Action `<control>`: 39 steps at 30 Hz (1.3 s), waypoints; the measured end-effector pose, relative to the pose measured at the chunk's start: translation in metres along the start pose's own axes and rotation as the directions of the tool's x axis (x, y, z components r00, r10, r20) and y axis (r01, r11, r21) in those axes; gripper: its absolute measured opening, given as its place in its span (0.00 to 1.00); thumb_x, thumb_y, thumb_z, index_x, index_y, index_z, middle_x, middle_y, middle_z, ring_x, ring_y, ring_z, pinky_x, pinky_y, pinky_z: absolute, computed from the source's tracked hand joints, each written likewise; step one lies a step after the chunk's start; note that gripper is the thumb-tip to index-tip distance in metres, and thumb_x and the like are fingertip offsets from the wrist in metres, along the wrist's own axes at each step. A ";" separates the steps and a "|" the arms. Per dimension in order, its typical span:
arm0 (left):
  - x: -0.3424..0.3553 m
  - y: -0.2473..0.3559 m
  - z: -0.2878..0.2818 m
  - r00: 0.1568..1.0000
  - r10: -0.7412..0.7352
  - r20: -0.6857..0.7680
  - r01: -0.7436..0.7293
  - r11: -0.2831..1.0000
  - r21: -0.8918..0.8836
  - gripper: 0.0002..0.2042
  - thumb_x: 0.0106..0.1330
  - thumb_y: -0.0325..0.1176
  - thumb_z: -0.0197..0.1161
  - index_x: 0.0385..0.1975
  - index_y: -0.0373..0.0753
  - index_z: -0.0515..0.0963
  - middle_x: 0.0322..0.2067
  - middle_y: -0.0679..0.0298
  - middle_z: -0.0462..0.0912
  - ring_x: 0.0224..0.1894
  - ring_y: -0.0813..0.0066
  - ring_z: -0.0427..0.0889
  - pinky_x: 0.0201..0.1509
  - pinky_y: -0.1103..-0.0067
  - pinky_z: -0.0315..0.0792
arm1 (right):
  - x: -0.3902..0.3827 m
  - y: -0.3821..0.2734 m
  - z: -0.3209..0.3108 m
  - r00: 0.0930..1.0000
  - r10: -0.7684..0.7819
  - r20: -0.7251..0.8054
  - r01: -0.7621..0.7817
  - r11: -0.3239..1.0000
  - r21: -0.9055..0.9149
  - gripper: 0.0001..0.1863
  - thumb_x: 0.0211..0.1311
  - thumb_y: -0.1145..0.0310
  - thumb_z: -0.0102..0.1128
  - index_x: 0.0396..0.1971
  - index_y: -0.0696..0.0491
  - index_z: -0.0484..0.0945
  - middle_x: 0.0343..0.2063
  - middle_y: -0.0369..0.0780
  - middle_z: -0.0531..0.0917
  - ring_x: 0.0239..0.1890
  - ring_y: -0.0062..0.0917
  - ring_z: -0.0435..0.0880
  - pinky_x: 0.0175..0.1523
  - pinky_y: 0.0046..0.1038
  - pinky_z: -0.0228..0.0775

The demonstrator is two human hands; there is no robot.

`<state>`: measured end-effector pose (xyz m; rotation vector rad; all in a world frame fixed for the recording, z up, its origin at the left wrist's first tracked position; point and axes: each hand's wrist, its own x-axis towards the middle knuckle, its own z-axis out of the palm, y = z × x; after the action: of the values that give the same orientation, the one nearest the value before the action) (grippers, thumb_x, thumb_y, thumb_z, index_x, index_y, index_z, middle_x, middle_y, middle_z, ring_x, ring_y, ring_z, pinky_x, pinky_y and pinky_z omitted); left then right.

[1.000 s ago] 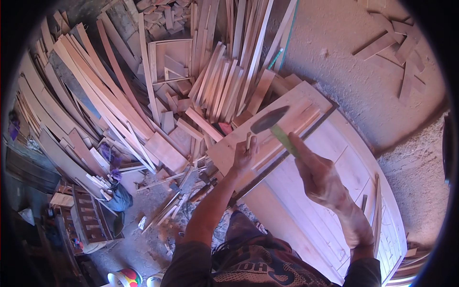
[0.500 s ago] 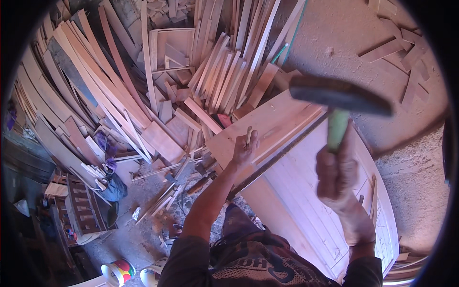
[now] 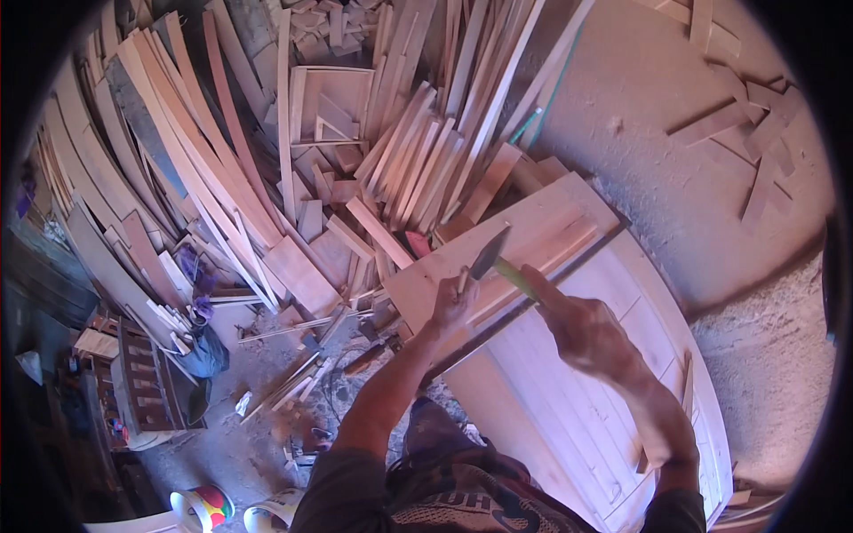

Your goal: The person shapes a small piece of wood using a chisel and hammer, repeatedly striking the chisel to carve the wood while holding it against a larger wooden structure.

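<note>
Gripping the hammer (image 3: 490, 254): done by the right hand (image 3: 582, 333), with fingers clamped around the green handle (image 3: 515, 277).
Hammer head: held over the board (image 3: 542, 213), right beside the left hand (image 3: 451, 306); whether anything is touched cannot be told.
Slim rod (image 3: 462, 281): clasped by the left hand near the board's left end.
Panelled wooden piece (image 3: 542, 373): bordered by the board along its upper-left edge.
Timber strips (image 3: 418, 169): heaped beyond the board's far edge.
</note>
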<state>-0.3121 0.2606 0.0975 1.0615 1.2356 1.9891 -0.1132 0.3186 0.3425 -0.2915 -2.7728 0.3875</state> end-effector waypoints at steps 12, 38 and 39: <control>0.004 -0.001 -0.004 0.998 0.016 -0.063 -0.016 1.000 -0.002 0.21 0.79 0.37 0.50 0.17 0.42 0.62 0.15 0.75 0.61 0.19 0.87 0.59 0.22 0.80 0.53 | 0.013 -0.032 -0.020 0.974 0.040 -0.223 0.000 0.984 0.177 0.19 0.67 0.73 0.57 0.58 0.51 0.72 0.32 0.44 0.84 0.27 0.33 0.83 0.24 0.34 0.71; -0.002 -0.022 -0.003 0.995 0.060 -0.084 -0.046 0.987 0.155 0.23 0.79 0.38 0.51 0.16 0.43 0.59 0.14 0.76 0.59 0.17 0.88 0.56 0.20 0.80 0.48 | 0.009 -0.015 0.015 0.975 0.194 0.105 -0.198 0.980 0.029 0.28 0.60 0.82 0.53 0.62 0.50 0.74 0.18 0.41 0.76 0.20 0.36 0.77 0.26 0.37 0.71; -0.006 -0.030 -0.012 0.993 0.071 -0.097 -0.055 0.986 0.160 0.23 0.79 0.38 0.51 0.16 0.43 0.59 0.14 0.76 0.59 0.17 0.88 0.56 0.20 0.80 0.48 | 0.013 -0.024 0.000 0.981 0.148 0.128 -0.141 0.988 -0.069 0.27 0.62 0.80 0.56 0.63 0.48 0.72 0.26 0.44 0.80 0.23 0.35 0.81 0.27 0.35 0.74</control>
<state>-0.3172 0.2631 0.0655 1.0974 1.4499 2.0434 -0.1291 0.2990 0.3536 -0.5013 -2.9067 0.3722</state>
